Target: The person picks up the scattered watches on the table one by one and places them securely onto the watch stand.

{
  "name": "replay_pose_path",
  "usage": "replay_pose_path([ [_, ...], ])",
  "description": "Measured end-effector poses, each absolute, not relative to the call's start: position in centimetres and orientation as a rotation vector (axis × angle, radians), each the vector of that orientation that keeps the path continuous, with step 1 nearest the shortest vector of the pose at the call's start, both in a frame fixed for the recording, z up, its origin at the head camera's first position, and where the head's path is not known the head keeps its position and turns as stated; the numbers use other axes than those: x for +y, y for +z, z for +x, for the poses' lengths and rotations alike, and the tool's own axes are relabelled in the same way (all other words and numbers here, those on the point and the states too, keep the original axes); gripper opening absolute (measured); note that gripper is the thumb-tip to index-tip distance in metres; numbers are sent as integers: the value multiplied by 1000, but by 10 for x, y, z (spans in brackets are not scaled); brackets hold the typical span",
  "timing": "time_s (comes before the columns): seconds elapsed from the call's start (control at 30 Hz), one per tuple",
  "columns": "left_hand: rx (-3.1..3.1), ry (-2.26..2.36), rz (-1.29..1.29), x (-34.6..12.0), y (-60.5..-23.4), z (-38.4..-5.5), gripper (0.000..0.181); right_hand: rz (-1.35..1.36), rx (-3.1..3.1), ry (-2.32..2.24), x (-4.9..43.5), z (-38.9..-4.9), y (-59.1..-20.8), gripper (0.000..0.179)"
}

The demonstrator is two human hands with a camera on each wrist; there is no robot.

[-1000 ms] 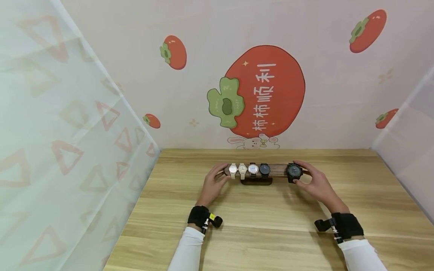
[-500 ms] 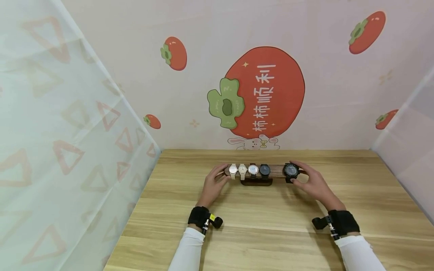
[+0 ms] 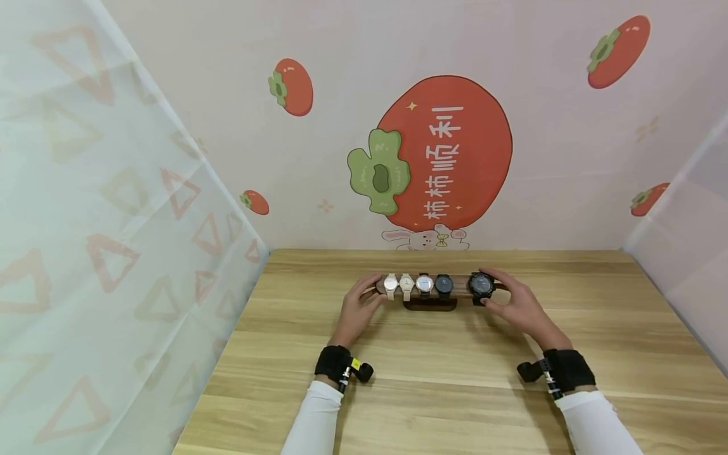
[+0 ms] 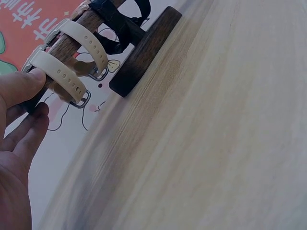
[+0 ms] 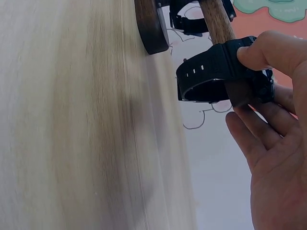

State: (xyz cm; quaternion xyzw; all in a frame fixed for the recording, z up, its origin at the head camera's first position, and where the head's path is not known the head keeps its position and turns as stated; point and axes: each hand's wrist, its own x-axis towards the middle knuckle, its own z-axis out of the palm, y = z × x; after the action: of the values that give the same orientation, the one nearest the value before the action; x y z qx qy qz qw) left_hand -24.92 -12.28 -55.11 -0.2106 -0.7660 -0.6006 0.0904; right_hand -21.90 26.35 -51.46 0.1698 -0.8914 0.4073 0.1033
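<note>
A dark wooden watch stand has a horizontal bar raised over a base. My left hand grips the bar's left end, its thumb against the strap of a cream watch. Beside that are another cream watch, a white-faced watch on a dark strap and a black watch. Near the right end, my right hand pinches a chunky black sports watch. Its closed strap loops around the bar, which shows through the loop.
The stand is on a wood-grain table, near the back wall printed with persimmons. A pale side wall borders the table on the left. Bare bar shows between the two black watches.
My right hand has slid the black sports watch leftward along the bar, closer to the other watches. The left hand and the stand have stayed put.
</note>
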Motion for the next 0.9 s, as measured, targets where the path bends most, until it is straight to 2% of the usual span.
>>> replay_pose_path([
  [0.9, -2295, -1780, -625, -122, -550, -249, 56, 601, -2579, 1112, 245, -225, -523, 70],
])
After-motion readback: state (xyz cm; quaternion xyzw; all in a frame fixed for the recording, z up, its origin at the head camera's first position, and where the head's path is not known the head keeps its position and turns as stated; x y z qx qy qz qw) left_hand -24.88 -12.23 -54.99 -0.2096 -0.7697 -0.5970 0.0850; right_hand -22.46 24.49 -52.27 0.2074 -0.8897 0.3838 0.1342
